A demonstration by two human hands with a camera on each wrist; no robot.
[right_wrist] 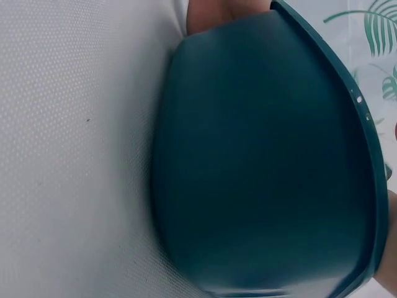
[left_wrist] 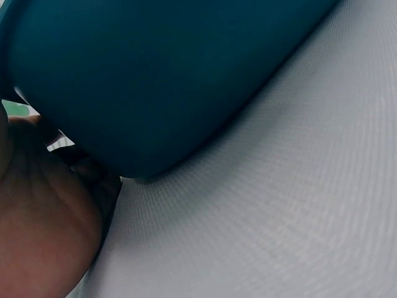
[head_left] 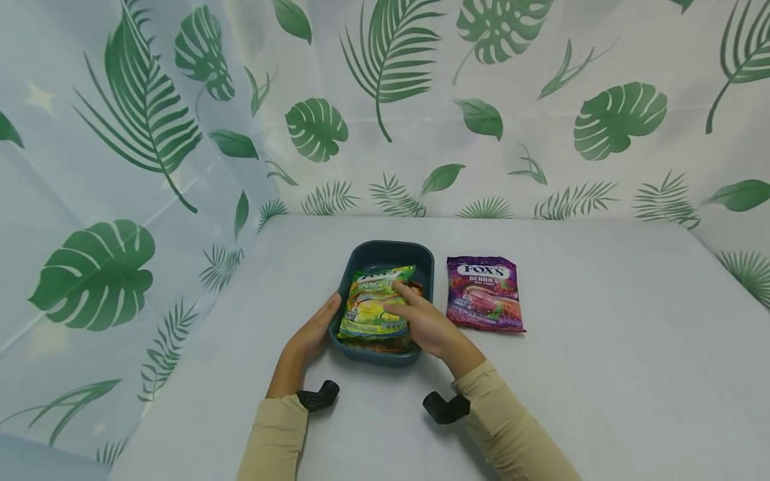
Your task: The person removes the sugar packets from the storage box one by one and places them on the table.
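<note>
- Beneath the right hand [head_left: 432, 327] lies the green packet [head_left: 369, 312], inside the blue-green tray [head_left: 375, 359]; thumb and forefinger reach nearly straight across its face, touching rather than visibly pinching, with the other fingers hard to make out.
- Leftward from that contact, most of the packet's printed face shows; its long axis seems to run away from the person, its top leaning slightly right.
- Under the green packet, a brownish packet [head_left: 385, 344] shows only at its edges.
- Across the tray, the left hand [head_left: 309, 332] rests along the outer left wall, fingers laid against it, no packet in its hold; the tray's longer side points away from the person.
- Right of the right hand, just outside the tray, the purple packet [head_left: 486, 294] lies flat, print upright to the person; the right hand is much the nearer.
- Farther out, white cloth [head_left: 601, 374] spreads below, and leaf-printed sheeting [head_left: 415, 120] hangs beyond.
</note>
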